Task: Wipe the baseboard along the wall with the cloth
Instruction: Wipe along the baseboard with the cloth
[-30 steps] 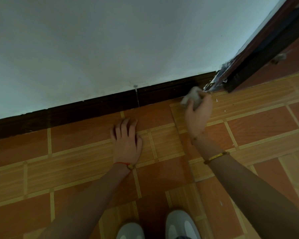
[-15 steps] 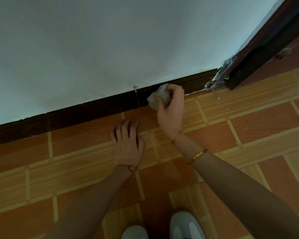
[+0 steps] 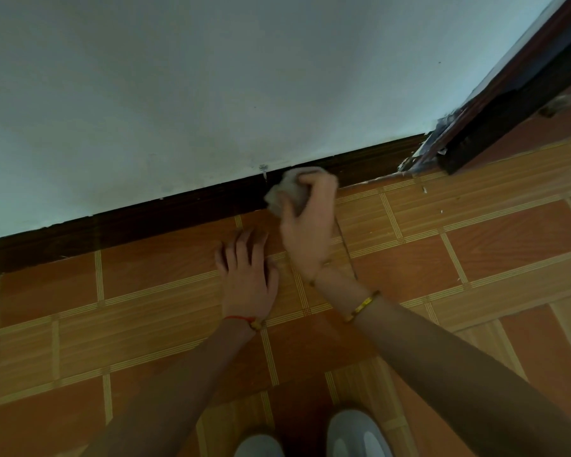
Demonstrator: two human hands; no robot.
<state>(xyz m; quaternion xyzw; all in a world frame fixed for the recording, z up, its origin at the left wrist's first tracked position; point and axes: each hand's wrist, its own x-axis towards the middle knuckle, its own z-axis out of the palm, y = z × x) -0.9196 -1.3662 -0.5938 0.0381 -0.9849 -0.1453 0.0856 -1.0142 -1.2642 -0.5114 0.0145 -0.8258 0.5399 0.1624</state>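
The cloth (image 3: 287,191), a pale crumpled wad, sits pressed against the dark baseboard (image 3: 145,222) where that strip meets the floor (image 3: 475,245), roughly midway along the visible run and just right of a small chip mark at the base of the wall (image 3: 211,94). The right hand (image 3: 309,222) grips it, fingers curled over the top and the thumb tucked on the near side, so the wad is fully enclosed except for the corner poking out to the left. The left hand (image 3: 248,275) lies flat on the floor tiles just in front of the baseboard, fingers straight and spread, holding nothing and serving as a prop.

To do this pass well, the cloth should probably stay bunched enough to fill the face of the board from its top lip down to the floor joint, with steady pressure toward the wall rather than downward. The long stretch toward the left edge of the floor looks untouched as far as one can judge, so the stroke likely carries that way; the propping hand lies close to that path and may need to shift. White flecks lie on the tiles near the door frame (image 3: 475,127) at the right end.

No container of any kind appears in view.
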